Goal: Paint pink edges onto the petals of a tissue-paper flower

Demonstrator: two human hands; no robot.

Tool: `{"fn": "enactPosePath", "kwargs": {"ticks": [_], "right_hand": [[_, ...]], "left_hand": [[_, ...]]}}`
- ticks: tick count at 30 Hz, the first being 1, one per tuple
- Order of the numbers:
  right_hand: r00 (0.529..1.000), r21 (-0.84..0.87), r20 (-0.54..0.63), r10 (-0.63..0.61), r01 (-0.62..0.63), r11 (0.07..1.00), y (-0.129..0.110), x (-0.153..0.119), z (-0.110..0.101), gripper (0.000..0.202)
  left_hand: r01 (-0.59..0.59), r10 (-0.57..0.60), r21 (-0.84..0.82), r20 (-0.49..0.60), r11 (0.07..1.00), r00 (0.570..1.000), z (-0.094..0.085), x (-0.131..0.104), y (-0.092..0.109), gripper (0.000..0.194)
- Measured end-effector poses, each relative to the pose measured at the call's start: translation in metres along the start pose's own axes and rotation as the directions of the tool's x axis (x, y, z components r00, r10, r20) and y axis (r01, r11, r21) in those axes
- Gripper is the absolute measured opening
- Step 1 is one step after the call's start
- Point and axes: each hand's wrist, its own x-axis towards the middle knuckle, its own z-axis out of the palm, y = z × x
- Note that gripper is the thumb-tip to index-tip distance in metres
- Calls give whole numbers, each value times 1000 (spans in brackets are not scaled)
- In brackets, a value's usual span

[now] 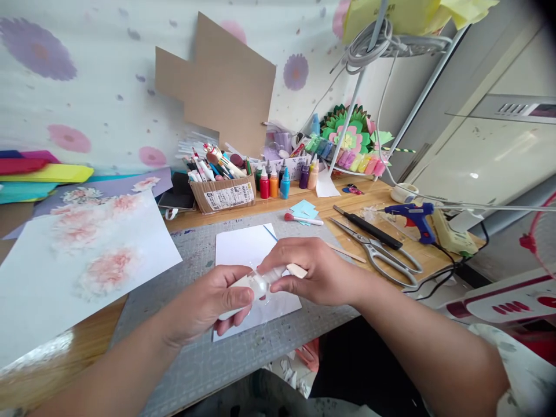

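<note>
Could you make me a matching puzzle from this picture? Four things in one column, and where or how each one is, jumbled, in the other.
1. White bottle
2. Glue gun
3. Scissors
4. Box of pens

A. Blue, with a black cable trailing from it
B. Cardboard brown, just left of the red bottle
C. Held between the left hand and the right hand
D. Silvery grey, lying alongside a long black-handled tool

Right pairs: 1-C, 2-A, 3-D, 4-B

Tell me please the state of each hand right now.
Left hand: closed, holding the bottle.
Right hand: closed around the bottle's top end.
</note>
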Motion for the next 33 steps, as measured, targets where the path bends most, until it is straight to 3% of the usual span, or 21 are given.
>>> {"fn": "enactPosePath", "kwargs": {"ticks": [7,9,12,15,19,23,26,29,33], "right_hand": [[991,86,-65,-116,122,989,0,-1,-16,10],[987,126,-151,-48,68,990,6,-5,-25,14],[972,306,-173,160,-101,947,18,-12,-34,22],[975,440,-136,178,-102,892,26,-18,-34,28],[978,394,-98,187,-134,909,28,-23,-34,41],[958,171,-9,286,-280,945,33,-27,-49,62],[887,-114,35,460,-454,884,49,-26,-62,56],[754,-409,-8,656,-602,686,74,-24,-63,31],[605,-634,-14,796,-621,461,103,-22,-51,27]], "left_hand": [[19,-4,-118,122,993,993,-2,-6,2,58],[-16,31,-144,103,990,994,-6,-6,0,57],[-123,126,-166,9,978,992,-12,-4,-2,54],[-230,216,-162,-97,960,972,-13,0,-5,51],[-292,264,-165,-170,942,949,-11,3,-7,44],[-308,260,-168,-258,937,931,-12,5,-8,37],[-318,239,-161,-377,934,895,-14,7,-7,38],[-297,198,-166,-444,940,874,-17,8,-5,38],[-277,162,-139,-542,951,825,-20,11,-3,38]]}}
